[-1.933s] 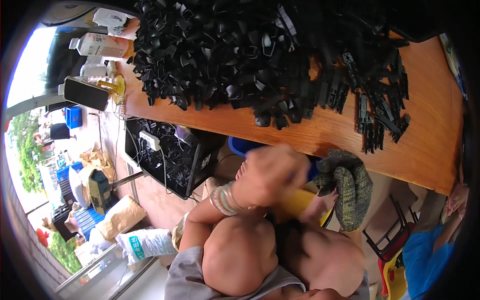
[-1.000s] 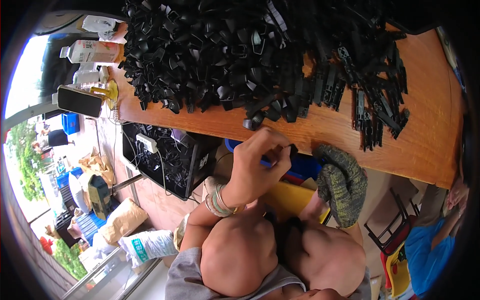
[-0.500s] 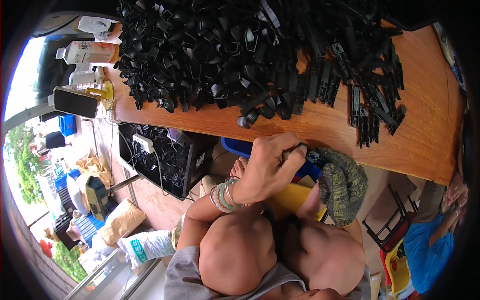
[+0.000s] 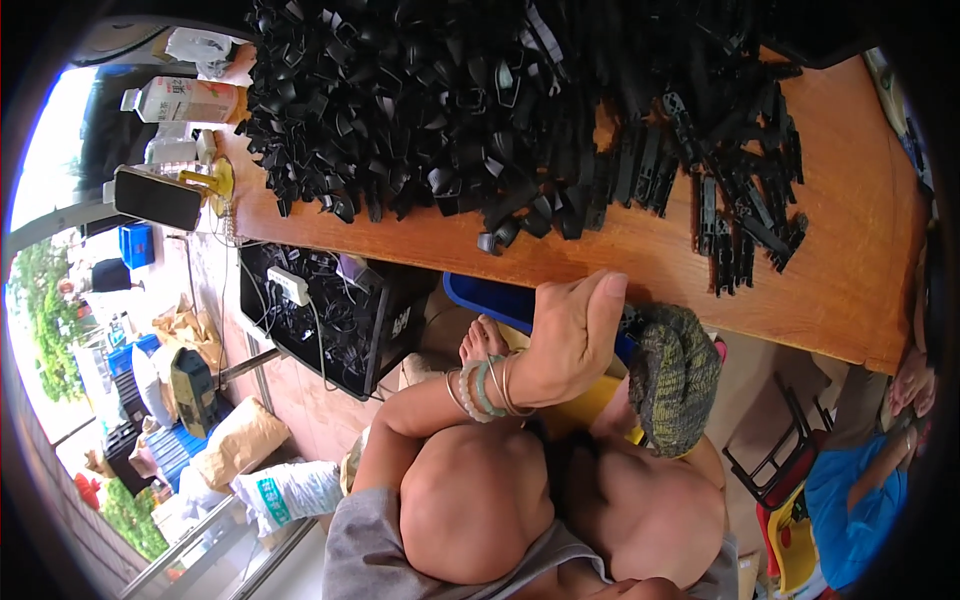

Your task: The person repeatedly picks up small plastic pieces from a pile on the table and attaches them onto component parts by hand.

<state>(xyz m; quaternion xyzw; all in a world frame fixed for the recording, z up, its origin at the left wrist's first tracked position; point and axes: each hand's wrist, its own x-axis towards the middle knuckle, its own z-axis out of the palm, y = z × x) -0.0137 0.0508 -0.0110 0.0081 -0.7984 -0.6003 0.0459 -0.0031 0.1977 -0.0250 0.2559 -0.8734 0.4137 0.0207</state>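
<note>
- Black plastic parts (image 4: 400, 140) lie heaped across the far side of a wooden desk (image 4: 850, 220), with longer black strips (image 4: 730, 235) spread at the heap's right.
- Below the desk's left part, a black crate (image 4: 390, 345) holds more dark pieces and a white power strip (image 4: 290, 286).
- Partly hidden under the desk edge is a blue bin (image 4: 490, 300).
- Near that edge, the gloved right hand (image 4: 675, 385) has its fingers curled; I cannot tell whether they grip anything.
- Just beside it, the bare left hand (image 4: 575, 335) is raised, thumb up, other fingers hidden behind it, their hold impossible to tell.
- Bracelets (image 4: 487, 388) circle the left wrist.
</note>
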